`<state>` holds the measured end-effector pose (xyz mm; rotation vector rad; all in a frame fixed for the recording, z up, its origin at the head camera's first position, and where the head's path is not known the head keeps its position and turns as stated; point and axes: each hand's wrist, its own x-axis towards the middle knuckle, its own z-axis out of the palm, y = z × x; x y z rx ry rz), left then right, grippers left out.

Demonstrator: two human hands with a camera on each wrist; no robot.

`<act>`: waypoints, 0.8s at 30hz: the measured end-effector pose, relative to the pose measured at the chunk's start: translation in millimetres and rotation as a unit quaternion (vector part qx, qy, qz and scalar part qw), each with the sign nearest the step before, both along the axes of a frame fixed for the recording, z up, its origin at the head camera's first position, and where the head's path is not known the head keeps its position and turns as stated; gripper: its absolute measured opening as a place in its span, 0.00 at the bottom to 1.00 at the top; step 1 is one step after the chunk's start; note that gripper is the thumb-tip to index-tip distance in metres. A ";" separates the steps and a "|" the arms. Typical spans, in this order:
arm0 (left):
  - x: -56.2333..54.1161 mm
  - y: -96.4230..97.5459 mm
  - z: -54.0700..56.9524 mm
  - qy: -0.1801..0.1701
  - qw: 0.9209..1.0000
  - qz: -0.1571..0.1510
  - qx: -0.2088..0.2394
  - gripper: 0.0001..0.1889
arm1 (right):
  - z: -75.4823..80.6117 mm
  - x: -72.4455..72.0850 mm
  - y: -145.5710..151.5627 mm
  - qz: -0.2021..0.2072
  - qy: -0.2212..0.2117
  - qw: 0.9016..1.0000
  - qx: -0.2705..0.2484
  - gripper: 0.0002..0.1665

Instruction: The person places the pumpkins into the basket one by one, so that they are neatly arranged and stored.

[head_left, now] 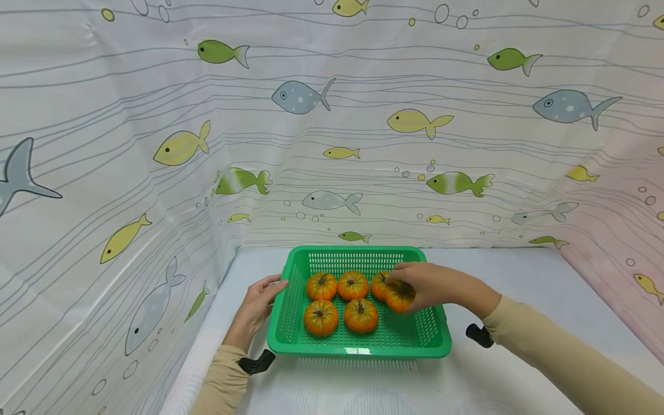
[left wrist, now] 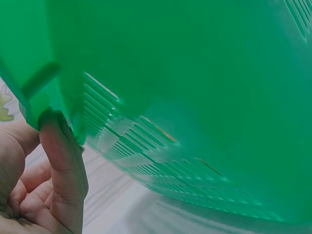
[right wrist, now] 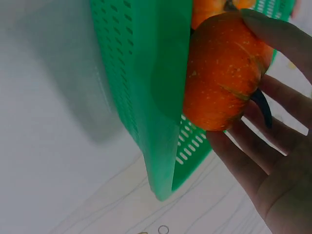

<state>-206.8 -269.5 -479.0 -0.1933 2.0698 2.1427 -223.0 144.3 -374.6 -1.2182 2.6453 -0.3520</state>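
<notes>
My left hand (head_left: 253, 308) holds the left rim of a green plastic basket (head_left: 358, 350). In the left wrist view, fingers (left wrist: 62, 165) of that hand curl under the basket's rim. My right hand (head_left: 432, 285) grips a small orange pumpkin (right wrist: 222, 73) inside the basket's right side. Its dark stem points toward my palm in the right wrist view. Beside it, partly covered by the held pumpkin and my hand, is another pumpkin (head_left: 379, 286). Several more sit stem up to the left, among them a front pumpkin (head_left: 361, 315) and a back pumpkin (head_left: 353, 285).
The basket stands on a white table surface (head_left: 498, 271). Behind and at both sides hangs a white sheet (head_left: 363, 173) printed with fish and wavy lines. A black wrist device (head_left: 479, 335) is near my right sleeve, and another black device (head_left: 257, 362) near the left.
</notes>
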 end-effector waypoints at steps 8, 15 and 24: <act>-0.2 0.6 0.3 -0.003 1.000 0.006 -0.005 0.29 | -7.8 -0.6 -23.3 -0.010 -0.014 0.997 0.074 0.36; 0.1 1.2 -0.9 -0.004 1.000 0.009 -0.004 0.29 | -17.9 -1.2 -35.7 0.006 0.000 0.992 0.125 0.34; -0.8 0.6 -0.6 -0.006 1.000 0.005 -0.004 0.30 | -27.4 -1.1 -45.8 0.027 0.029 0.987 0.158 0.33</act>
